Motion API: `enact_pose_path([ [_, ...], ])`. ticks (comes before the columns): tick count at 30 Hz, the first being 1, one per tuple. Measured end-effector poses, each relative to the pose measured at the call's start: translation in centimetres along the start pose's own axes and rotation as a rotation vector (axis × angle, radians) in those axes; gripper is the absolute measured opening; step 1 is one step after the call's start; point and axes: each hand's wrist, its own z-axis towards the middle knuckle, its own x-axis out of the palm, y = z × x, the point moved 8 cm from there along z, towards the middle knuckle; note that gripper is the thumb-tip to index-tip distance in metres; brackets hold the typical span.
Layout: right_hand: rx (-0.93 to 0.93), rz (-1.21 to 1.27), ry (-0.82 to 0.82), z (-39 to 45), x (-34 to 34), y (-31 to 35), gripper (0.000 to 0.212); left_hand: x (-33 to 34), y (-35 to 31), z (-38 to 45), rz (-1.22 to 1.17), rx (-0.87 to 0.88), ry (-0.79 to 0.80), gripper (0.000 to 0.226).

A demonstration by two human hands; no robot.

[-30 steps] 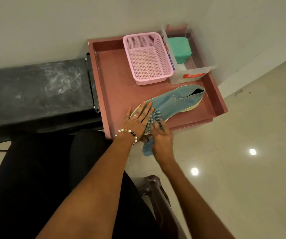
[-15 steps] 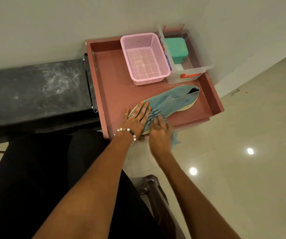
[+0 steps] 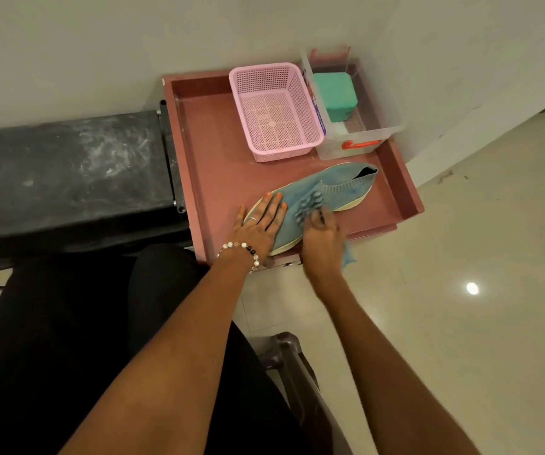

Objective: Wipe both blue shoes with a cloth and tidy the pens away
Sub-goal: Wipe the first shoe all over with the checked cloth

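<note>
- We see one blue shoe (image 3: 326,192) lying on its side on the reddish tray (image 3: 212,165), toe toward 7 o'clock and heel opening toward 2 o'clock.
- Our left hand (image 3: 259,224) lies flat on the toe end of the shoe, fingers straight and spread, pressing it down; it grips nothing.
- A bead bracelet (image 3: 241,249) circles the left wrist, and a ring sits on one finger.
- Our right hand (image 3: 322,236) is at 3 o'clock of the left one, just beside it, with its fingers curled round a blue striped cloth (image 3: 308,206).
- The cloth is bunched against the middle of the shoe's upper; a loose corner hangs out below the hand at 5 o'clock, past the tray's near edge.
- The right hand's fingers are blurred, so we cannot tell exactly how they lie.
- At 12 o'clock of the shoe stands a pink basket (image 3: 276,110), near the tray's far edge.
- Just beside the basket, at its 3 o'clock, is a clear plastic box (image 3: 379,126) with a teal container (image 3: 335,95) inside and an orange handle on its near wall.
- At 9 o'clock of the tray is a dark bench (image 3: 67,172) with pale smears.
</note>
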Motion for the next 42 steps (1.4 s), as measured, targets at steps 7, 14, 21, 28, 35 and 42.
enact_pose_path([
  [7, -0.222, 0.072, 0.161, -2.6, 0.8, 1.5, 0.061, -0.3, -0.1, -0.4, 0.005, 0.014, 0.007, 0.121],
  [14, -0.073, -0.052, 0.068, -0.1, 0.2, -0.6, 0.044, -0.1, -0.1, -0.1, -0.022, 0.009, 0.011, 0.121],
  [21, -0.097, 0.289, 0.148, -3.6, 2.0, 2.3, 0.063, 0.1, 0.2, 0.0, -0.057, 0.024, -0.008, 0.120],
  [28, -0.384, -0.229, 0.066, 1.7, -1.3, -3.1, 0.039, 0.0, 0.1, 0.1, 0.026, 0.009, -0.013, 0.125],
  [35, 0.019, 0.010, 0.131, -0.6, 0.7, -0.2, 0.038, 0.1, 0.0, 0.1, -0.012, -0.001, -0.029, 0.106],
  [42, -0.295, -0.077, 0.208, -0.9, 0.2, -0.7, 0.049, -0.2, -0.2, -0.2, -0.045, 0.013, 0.024, 0.129],
])
